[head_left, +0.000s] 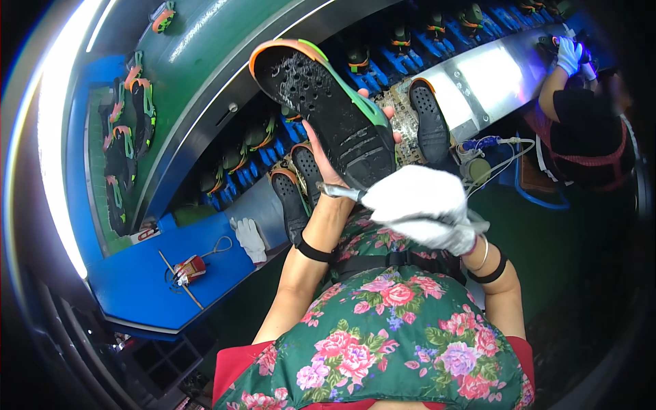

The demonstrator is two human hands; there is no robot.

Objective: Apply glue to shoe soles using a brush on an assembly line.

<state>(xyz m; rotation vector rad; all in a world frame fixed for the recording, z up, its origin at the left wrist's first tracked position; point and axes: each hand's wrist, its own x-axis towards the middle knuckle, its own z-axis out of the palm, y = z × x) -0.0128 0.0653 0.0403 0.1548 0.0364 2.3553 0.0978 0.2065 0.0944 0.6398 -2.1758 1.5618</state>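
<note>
My bare left hand [323, 158] grips a shoe sole [321, 102] from beneath, thumb along one side and fingertips showing past the other. The sole is tilted up, its black, hole-dotted inner face toward me, with an orange and green rim. Wet-looking streaks shine on that face. In a white glove, my right hand [424, 208] is closed around a thin tool [348, 192] with a dark shaft and a pale metallic end. The tool's end lies in front of my left wrist, below the sole. Whether it touches anything I cannot tell.
A dark sole [429, 123] lies on the bench to the right; another sole [290, 203] lies left. Blue holders [403, 60] carry shoe parts behind. A blue table [143, 280] bears a red can [189, 270] and a white glove [250, 239]. A co-worker's gloved hand [568, 56] is far right.
</note>
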